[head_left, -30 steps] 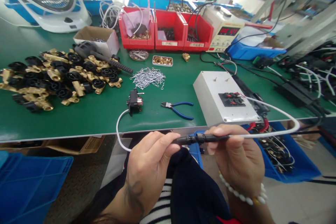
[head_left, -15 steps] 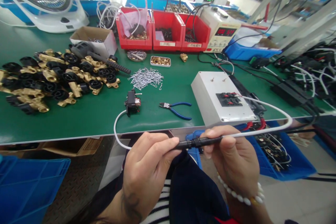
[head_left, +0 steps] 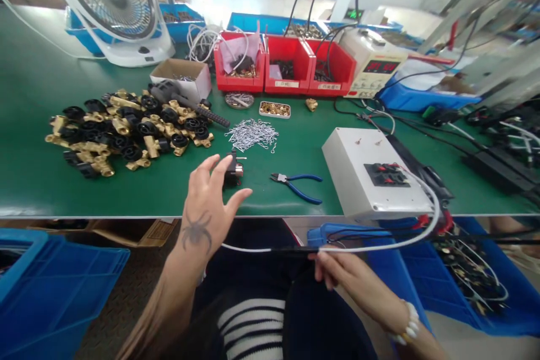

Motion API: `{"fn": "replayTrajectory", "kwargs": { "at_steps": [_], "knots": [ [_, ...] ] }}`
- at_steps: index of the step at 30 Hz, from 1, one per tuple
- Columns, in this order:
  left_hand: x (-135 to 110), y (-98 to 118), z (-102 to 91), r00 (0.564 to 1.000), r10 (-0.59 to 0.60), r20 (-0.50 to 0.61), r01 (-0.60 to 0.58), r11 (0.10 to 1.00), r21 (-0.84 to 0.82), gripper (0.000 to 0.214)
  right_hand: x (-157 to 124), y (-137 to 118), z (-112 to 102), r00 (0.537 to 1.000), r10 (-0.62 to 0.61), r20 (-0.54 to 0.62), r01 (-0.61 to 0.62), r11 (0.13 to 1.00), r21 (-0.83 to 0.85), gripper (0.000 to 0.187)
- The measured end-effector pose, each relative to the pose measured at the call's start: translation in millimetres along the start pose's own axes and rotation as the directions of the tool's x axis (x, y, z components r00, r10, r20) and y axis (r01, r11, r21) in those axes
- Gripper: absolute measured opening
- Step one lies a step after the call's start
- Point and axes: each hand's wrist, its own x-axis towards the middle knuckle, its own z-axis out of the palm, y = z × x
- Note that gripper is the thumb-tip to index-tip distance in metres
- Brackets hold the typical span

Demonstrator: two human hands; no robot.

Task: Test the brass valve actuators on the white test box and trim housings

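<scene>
1. The small black part [head_left: 232, 179] sat on the bench [head_left: 139, 194], by the near edge.
2. The left hand [head_left: 208, 194] was closest, its grip spread apart. The part was just right of its fingers; I couldn't tell if they touched.
3. The silver end [head_left: 239, 171] pointed right; the hand hid the part's long way.
4. The right hand [head_left: 350, 275] pinched the black plug [head_left: 293, 251], which lay left to right.

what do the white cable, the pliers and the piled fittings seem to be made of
White cable: smooth, curving, matte sheath, likely plastic or rubber.
Pliers: silvery, probably steel head; glossy blue handles, likely plastic-coated.
Piled fittings: glinting yellow metal, perhaps brass, with black parts resembling plastic.
</scene>
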Motion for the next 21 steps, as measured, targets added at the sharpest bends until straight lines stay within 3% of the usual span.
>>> {"fn": "replayTrajectory", "kwargs": {
  "at_steps": [1,3,5,6,7,8,9,11,12,13,15,16,18,21],
  "knots": [
    [3.9,-10.5,6.4,0.998,-0.039,0.048,0.037,0.998,0.050,0.071,-2.6,2.8,-3.9,0.988,0.076,0.134,-0.060,0.991,-0.119,0.056],
    [9.0,-24.0,19.7,0.983,-0.114,0.145,0.099,0.989,0.109,0.081,-9.0,-1.4,-16.4,0.926,0.122,0.357,-0.026,0.965,-0.262,0.047],
    [10.7,-27.7,29.9,0.972,-0.164,0.170,0.148,0.983,0.106,0.079,-14.2,-19.0,-36.4,0.920,-0.046,0.390,0.153,0.957,-0.248,0.041],
    [10.3,-26.9,32.6,0.969,-0.187,0.164,0.177,0.982,0.073,0.078,-14.9,-31.5,-49.4,0.938,-0.182,0.295,0.255,0.939,-0.230,0.038],
    [9.1,-25.2,33.3,0.963,-0.216,0.160,0.217,0.976,0.012,0.076,-13.5,-45.2,-64.1,0.937,-0.331,0.113,0.349,0.904,-0.247,0.038],
    [7.3,-22.7,32.1,0.953,-0.251,0.171,0.268,0.960,-0.085,0.075,-9.6,-59.3,-79.9,0.899,-0.427,-0.098,0.377,0.867,-0.324,0.036],
    [4.8,-19.8,29.2,0.936,-0.282,0.212,0.327,0.920,-0.216,0.074,-2.9,-72.7,-96.2,0.817,-0.497,-0.292,0.355,0.833,-0.425,0.033],
    [-1.6,-12.8,19.8,0.887,-0.287,0.363,0.450,0.719,-0.531,0.071,18.2,-94.7,-126.9,0.632,-0.535,-0.561,0.189,0.808,-0.558,0.019],
    [-5.3,-8.7,14.0,0.867,-0.247,0.433,0.493,0.556,-0.669,0.070,31.5,-102.3,-139.8,0.571,-0.509,-0.644,0.098,0.822,-0.562,0.015],
    [-9.3,-4.0,8.0,0.858,-0.185,0.478,0.512,0.380,-0.771,0.069,45.6,-107.5,-150.2,0.555,-0.469,-0.687,0.031,0.837,-0.546,0.018],
    [-16.8,6.2,-3.3,0.872,-0.060,0.487,0.490,0.110,-0.865,0.064,71.8,-110.4,-163.7,0.599,-0.377,-0.707,-0.032,0.870,-0.491,0.022],
    [-20.1,11.4,-8.2,0.884,-0.018,0.468,0.468,0.045,-0.883,0.061,82.5,-108.8,-167.1,0.639,-0.342,-0.689,-0.041,0.879,-0.474,0.019],
    [-25.0,21.1,-15.4,0.901,0.025,0.434,0.434,0.007,-0.901,0.051,97.0,-102.0,-169.8,0.709,-0.303,-0.637,-0.039,0.885,-0.464,0.014],
    [-29.1,32.4,-19.5,0.905,0.029,0.424,0.424,-0.015,-0.905,0.041,103.8,-91.8,-169.9,0.735,-0.302,-0.608,-0.029,0.880,-0.473,0.017]
  ]
}}
